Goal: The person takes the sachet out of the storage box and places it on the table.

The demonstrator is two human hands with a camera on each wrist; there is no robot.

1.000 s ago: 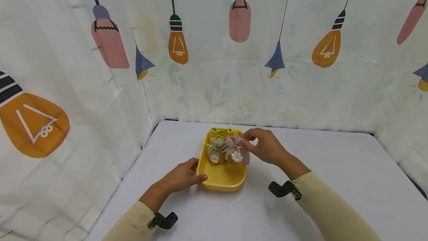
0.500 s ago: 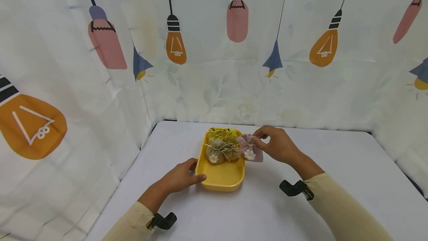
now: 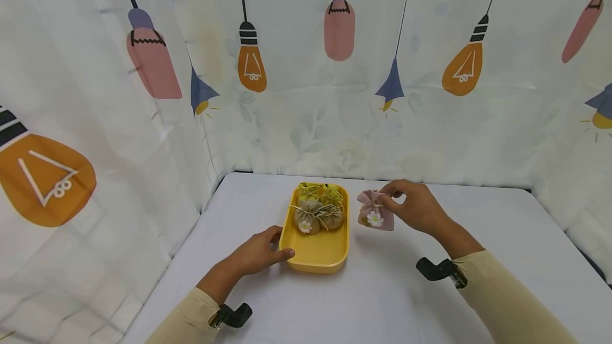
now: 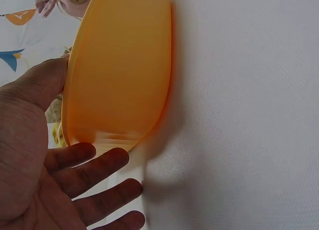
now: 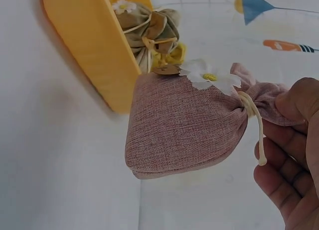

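Note:
My right hand (image 3: 417,206) pinches the gathered neck of a pink drawstring pouch (image 3: 375,210) between thumb and fingers. The pouch, with a white daisy and a cream cord (image 5: 259,135), hangs over the table to the right of a yellow tray (image 3: 317,256). In the tray lie two beige drawstring pouches (image 3: 331,217), one showing a daisy. Behind them sit yellow-green pouches (image 3: 330,194). My left hand (image 3: 258,251) rests at the tray's left side, thumb over the rim. In the left wrist view its fingers (image 4: 94,172) are spread beside the tray wall.
A white cloth (image 3: 363,301) covers the table. Fabric walls (image 3: 306,121) printed with hanging lamps stand at the back and sides. Each wrist carries a black camera mount (image 3: 234,315).
My right hand has lifted the pink pouch out of the tray and moved it right, past the rim. The beige pouch behind it is uncovered. My left hand stays at the tray.

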